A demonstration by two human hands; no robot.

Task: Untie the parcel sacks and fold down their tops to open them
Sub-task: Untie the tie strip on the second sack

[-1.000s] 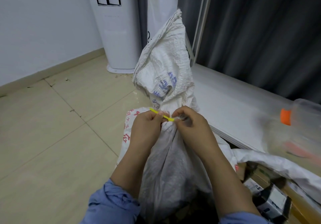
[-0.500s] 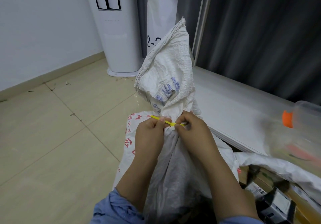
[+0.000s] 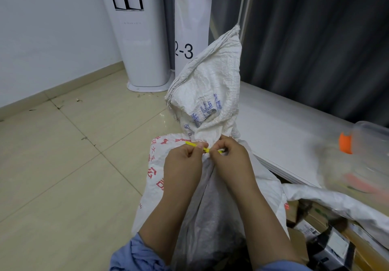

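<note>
1. Two white woven plastic sacks are in view. The nearer white woven plastic sack with red and blue print (image 3: pixel 210 94) stands on the floor right in front of the person, between the forearms. Its loose top rises crumpled above the tied neck.
2. One thin yellow plastic tie (image 3: pixel 205 149) is cinched round that neck. One end pokes out to the left.
3. Two bare hands meet at the neck, close together.
   - The left hand (image 3: pixel 183 165) has its fingers curled in and pinches the tie near the left end.
   - The right hand (image 3: pixel 231 161) is curled too, and its fingertips pinch the tie's other end against the gathered fabric.
4. Two rolled-up blue sleeves (image 3: pixel 134 256) show at the bottom edge.
5. The second white woven sack (image 3: pixel 336 201) lies at the right with its mouth open. Several cardboard parcel boxes (image 3: pixel 328 245) show inside; their number cannot be told.
6. Around them:
   - One white tower air conditioner (image 3: pixel 139 49) stands at the far wall.
   - One white paper sign marked "2-3" (image 3: pixel 190 28) hangs beside it, partly hidden by the sack's top.
   - One low white shelf board (image 3: pixel 284 140) lies just right of the sack.
   - One blurred clear plastic container with an orange part (image 3: pixel 357 155) is at the right edge.
   - A dark grey curtain (image 3: pixel 315 49) hangs behind the shelf.
   - The beige tiled floor (image 3: pixel 63 176) has small bits of debris.
</note>
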